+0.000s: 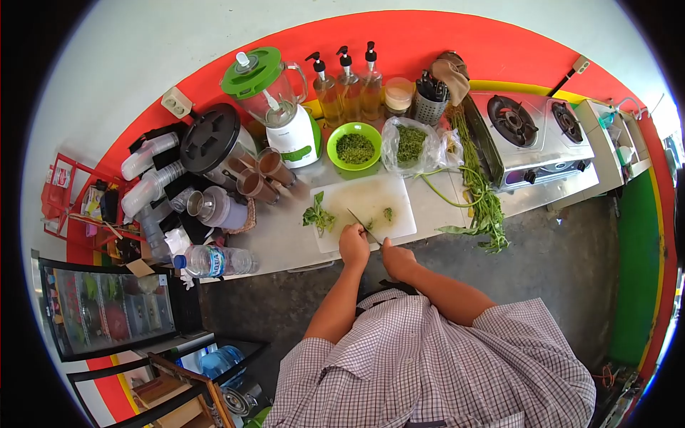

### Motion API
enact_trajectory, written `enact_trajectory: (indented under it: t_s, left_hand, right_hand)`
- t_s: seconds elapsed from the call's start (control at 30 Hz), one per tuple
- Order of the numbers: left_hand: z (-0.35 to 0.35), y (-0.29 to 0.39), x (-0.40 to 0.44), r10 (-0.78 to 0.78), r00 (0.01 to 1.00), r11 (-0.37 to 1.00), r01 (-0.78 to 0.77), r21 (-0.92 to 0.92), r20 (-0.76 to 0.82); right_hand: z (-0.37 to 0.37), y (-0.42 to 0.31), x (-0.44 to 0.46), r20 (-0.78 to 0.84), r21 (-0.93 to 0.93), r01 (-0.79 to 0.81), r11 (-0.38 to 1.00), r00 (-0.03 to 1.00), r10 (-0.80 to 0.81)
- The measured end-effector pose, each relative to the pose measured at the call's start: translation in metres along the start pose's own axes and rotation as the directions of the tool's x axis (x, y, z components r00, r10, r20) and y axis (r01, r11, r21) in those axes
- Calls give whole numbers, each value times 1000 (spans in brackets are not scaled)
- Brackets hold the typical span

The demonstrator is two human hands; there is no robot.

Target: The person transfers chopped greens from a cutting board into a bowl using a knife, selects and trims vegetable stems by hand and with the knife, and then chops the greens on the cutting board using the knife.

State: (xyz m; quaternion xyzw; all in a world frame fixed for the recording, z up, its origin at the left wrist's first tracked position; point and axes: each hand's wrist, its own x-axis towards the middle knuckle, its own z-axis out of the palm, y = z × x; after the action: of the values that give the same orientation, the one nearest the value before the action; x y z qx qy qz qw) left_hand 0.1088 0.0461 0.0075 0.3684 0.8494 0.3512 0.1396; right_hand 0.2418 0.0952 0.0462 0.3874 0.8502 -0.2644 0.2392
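On a white cutting board [392, 203], my left hand [354, 246] is closed, with a bit of leafy greens [368, 224] showing at its fingertips. My right hand [398, 260] grips a knife [362, 222] whose blade points up and left, right beside the left fingers. A bunch of leaves [319, 215] lies at the board's left edge. Right of the blade is a small pile of chopped greens [387, 212]. Behind the board stand a green bowl [354, 165] of chopped greens and a clear plastic bag [391, 146] with more of them.
Long leafy stems [479, 189] lie beside a two-burner gas stove [531, 167] on the right. A blender [291, 135], several pump bottles [347, 96] and a utensil holder [430, 110] line the wall. Left are brown cups [258, 184] and a water bottle [217, 262] near the counter's edge.
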Motion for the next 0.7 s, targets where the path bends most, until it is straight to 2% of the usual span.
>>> enact_trajectory:
  t_s: [0.07, 0.23, 0.37, 0.43, 0.47, 0.53, 0.63, 0.7]
  left_hand:
    - [-6, 8, -2, -13, 1000, 999, 13, 41, 1]
    - [-5, 5, -15, 140, 989, 978, -132, 161, -39]
    - [-5, 2, -14, 109, 993, 984, -102, 147, -36]
    - [-5, -3, -7, 44, 999, 998, -42, 41, -29]
    - [-6, -4, -1, 46, 998, 998, -45, 46, -34]
    - [-11, -5, 9, -134, 979, 983, 151, -102, 156]
    - [-11, -8, 17, -147, 967, 974, 178, -137, 210]
    - [-8, -10, 14, -110, 981, 983, 131, -126, 158]
  right_hand:
    - [-12, -4, 1, 52, -8, -9, 1000, 999, 10]
    - [1, -1, -4, 16, -22, -2, 1000, 1000, 2]
    - [-18, -5, -5, 38, -25, 9, 1000, 999, -8]
    - [-16, -7, -15, 25, -22, 8, 1000, 1000, -8]
    - [-17, -9, -18, 6, -23, 8, 1000, 1000, -8]
    - [0, -6, -11, -11, -13, 6, 1000, 1000, -6]
    - [-5, -6, -5, 10, -41, 10, 999, 1000, -9]
    - [-14, -8, -8, 40, -72, 24, 997, 999, -21]
